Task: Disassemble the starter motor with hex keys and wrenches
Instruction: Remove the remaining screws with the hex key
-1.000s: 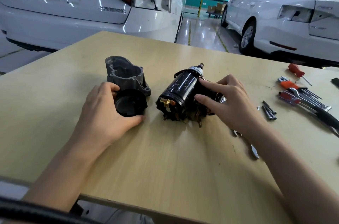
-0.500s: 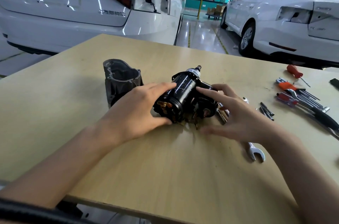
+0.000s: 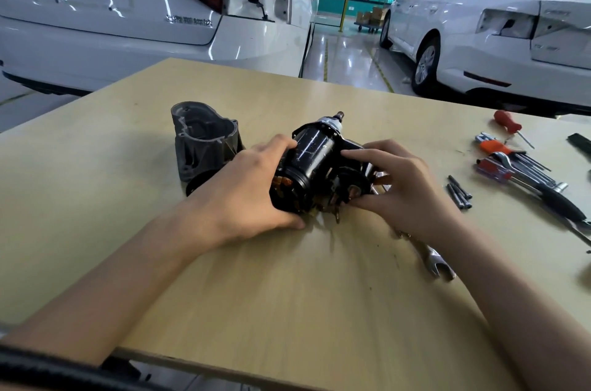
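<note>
Setting: workshop with two white cars behind our tabletop (image 3: 224, 310)
Motor: starter motor (image 3: 315, 166) lies on its side mid-tabletop, between both hands
Left hand (image 3: 246, 195): curled round the black body, we judge to brace it
Right hand (image 3: 406, 186): fingers grip the solenoid end, likely to pull it apart
Aside: front housing (image 3: 201, 144) already off; bolts (image 3: 459, 192) parked near the tools
Hidden: wrench (image 3: 431, 259) partly under our right wrist
</note>
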### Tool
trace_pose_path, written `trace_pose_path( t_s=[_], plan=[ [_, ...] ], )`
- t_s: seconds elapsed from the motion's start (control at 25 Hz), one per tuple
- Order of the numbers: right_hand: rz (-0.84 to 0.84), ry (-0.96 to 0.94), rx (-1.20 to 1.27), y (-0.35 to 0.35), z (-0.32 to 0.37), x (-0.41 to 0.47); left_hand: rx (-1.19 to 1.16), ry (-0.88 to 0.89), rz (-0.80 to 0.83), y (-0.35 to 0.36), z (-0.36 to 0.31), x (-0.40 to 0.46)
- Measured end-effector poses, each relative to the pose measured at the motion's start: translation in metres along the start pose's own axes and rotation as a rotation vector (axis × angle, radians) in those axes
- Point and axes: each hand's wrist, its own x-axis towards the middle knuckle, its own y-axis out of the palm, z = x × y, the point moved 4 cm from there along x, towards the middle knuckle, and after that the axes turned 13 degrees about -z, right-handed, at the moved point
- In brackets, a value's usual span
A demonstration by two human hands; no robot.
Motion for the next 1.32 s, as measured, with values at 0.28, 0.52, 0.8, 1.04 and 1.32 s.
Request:
trace_pose_path(
  t_s=[0.28, 0.52, 0.8, 1.04, 1.32],
  plan=[
    [-0.152, 0.135, 0.251, -0.008, 0.000, 0.012, -0.362, -0.203, -0.126, -0.019, -0.006, 0.024],
    [-0.242, 0.279, 0.435, -0.025, -0.007, 0.014, -0.242, -0.042, -0.169, -0.004, -0.010, 0.018],
    [-0.322, 0.243, 0.511, -0.035, 0.007, 0.016, -0.193, 0.063, -0.408, 0.006, -0.022, 0.005],
    [-0.279, 0.192, 0.517, -0.030, 0.014, 0.014, -0.234, 0.192, -0.550, -0.009, -0.029, -0.001],
    [-0.426, -0.056, 0.198, -0.034, 0.030, 0.007, -0.194, 0.195, -0.521, -0.011, -0.022, -0.002]
  ],
)
